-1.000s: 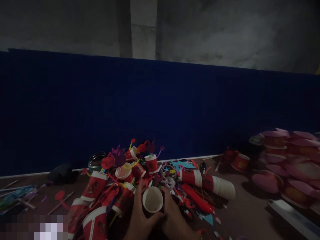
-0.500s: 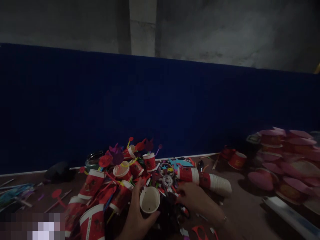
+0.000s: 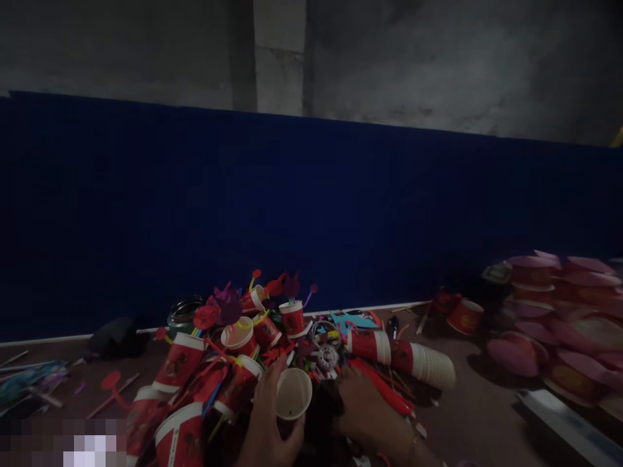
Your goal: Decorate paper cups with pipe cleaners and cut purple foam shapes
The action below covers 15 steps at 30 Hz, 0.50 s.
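A blue panel (image 3: 311, 214) stands behind the brown bench (image 3: 467, 415), where blurred red tubs (image 3: 574, 377) with pink pieces are heaped at right. Nested cups (image 3: 428, 364) lie sideways near the centre. The right hand (image 3: 374, 412) has bent fingers; I cannot tell whether its grip pinches anything. The left hand (image 3: 270, 425) curls its grip around a paper cup (image 3: 293, 394) at front centre, mouth visible, a dark speck inside. A dark jar (image 3: 185, 318), contents unclear, sits behind decorated red cups (image 3: 180, 363) with coloured strips around them.
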Each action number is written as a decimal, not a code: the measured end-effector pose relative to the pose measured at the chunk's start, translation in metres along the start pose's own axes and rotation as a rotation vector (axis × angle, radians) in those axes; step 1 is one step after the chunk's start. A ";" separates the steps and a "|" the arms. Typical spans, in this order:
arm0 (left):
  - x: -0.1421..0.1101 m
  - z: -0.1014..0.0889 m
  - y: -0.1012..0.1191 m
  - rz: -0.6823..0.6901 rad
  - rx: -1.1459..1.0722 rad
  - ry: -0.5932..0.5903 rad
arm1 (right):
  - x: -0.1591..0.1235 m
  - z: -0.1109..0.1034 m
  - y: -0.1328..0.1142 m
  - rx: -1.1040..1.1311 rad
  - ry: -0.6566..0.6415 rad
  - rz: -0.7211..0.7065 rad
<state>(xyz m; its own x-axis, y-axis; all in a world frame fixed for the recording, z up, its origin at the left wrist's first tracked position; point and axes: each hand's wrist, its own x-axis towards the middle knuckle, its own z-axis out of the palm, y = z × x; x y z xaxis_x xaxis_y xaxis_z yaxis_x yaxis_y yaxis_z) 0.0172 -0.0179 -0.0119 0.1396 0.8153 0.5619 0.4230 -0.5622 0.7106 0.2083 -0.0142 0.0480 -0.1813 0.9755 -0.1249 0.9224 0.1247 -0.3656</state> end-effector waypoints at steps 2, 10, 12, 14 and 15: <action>0.000 -0.001 0.000 0.002 0.006 -0.003 | 0.001 0.001 -0.001 -0.109 0.003 0.006; -0.003 -0.004 -0.004 0.002 0.059 -0.044 | 0.004 0.002 -0.003 -0.221 0.014 0.018; -0.004 -0.003 -0.005 0.012 0.081 -0.021 | 0.004 -0.001 -0.002 -0.220 0.021 0.044; -0.004 -0.003 -0.006 0.036 0.101 -0.010 | 0.003 -0.008 -0.001 -0.222 0.033 0.085; -0.003 -0.003 -0.006 0.045 0.106 -0.001 | 0.004 -0.011 0.001 -0.226 0.042 0.108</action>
<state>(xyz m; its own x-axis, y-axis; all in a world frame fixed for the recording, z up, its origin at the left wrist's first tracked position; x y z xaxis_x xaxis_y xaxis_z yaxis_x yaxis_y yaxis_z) 0.0121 -0.0180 -0.0167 0.1613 0.7899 0.5916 0.5089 -0.5802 0.6359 0.2120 -0.0085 0.0571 -0.0676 0.9914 -0.1123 0.9893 0.0520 -0.1363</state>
